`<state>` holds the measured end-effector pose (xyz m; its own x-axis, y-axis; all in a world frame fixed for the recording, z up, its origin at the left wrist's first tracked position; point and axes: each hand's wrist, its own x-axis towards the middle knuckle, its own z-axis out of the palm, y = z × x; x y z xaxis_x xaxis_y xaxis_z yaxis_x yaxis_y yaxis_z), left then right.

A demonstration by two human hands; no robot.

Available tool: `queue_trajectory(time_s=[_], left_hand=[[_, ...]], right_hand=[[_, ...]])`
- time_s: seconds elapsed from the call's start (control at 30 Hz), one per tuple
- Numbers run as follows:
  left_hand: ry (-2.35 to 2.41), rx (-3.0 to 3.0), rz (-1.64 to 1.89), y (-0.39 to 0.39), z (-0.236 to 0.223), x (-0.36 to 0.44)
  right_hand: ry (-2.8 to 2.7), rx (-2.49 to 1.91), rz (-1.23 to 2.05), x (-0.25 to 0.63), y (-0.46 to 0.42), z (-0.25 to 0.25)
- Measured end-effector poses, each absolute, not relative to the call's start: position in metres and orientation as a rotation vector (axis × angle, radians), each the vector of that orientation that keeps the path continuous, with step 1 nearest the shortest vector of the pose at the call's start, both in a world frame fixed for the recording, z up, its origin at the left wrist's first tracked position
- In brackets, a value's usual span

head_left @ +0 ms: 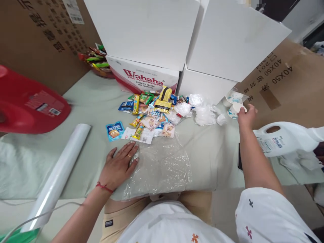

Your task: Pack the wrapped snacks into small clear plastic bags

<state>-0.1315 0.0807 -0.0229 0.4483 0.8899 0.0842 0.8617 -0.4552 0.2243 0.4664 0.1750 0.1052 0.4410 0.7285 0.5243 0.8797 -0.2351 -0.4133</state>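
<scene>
My left hand [120,165] lies flat, fingers spread, on a sheet of clear plastic film [162,165] at the table's front edge. My right hand [247,116] is stretched out to the right side, beside a small paper cup [234,111]. Its thumb overlaps the cup's right rim, while the other fingers stand apart from the thumb; whether it touches the cup is unclear. Beyond the film is a pile of small packaged snacks [152,114]. A blue snack packet [115,131] rests just past my left fingertips. Crumpled clear plastic [202,113] sits right of the pile.
A Wahaba-style water carton [149,79] and white boxes [146,30] stand behind the snacks. On the left are a red jug [32,104], a film roll [60,172] and a bowl of snacks [98,64]. A white jug [283,140] lies right, near a cardboard box [283,77].
</scene>
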Motion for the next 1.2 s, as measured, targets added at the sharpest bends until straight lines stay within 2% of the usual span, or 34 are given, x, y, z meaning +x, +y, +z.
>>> queue_trajectory(time_s=[0.1, 0.27, 0.47, 0.67, 0.87, 1.1, 1.2], left_hand=[[1.555, 2.534, 0.245, 0.081, -0.021, -0.127], [1.550, 2.507, 0.198, 0.080, -0.018, -0.126], [1.502, 2.469, 0.144, 0.078, -0.011, -0.127], [1.435, 2.458, 0.127, 0.070, -0.010, -0.136], [1.434, 2.476, 0.198, 0.052, -0.018, -0.144], [1.394, 2.437, 0.147, 0.048, -0.018, -0.148], [1.348, 2.413, 0.081, 0.052, -0.014, -0.151]], right_hand=[[-1.446, -1.915, -0.137, 0.405, 0.165, 0.094], [-2.081, -1.572, 0.338, 0.270, 0.137, 0.058], [-2.379, -1.800, 0.435, 0.177, 0.156, 0.036], [-2.242, -1.964, 0.400, 0.188, 0.144, 0.040], [-2.175, -1.843, 0.400, 0.209, 0.118, 0.034], [-1.842, -2.097, 0.809, 0.190, 0.151, 0.018], [-1.742, -2.102, 0.830, 0.210, 0.151, 0.026]])
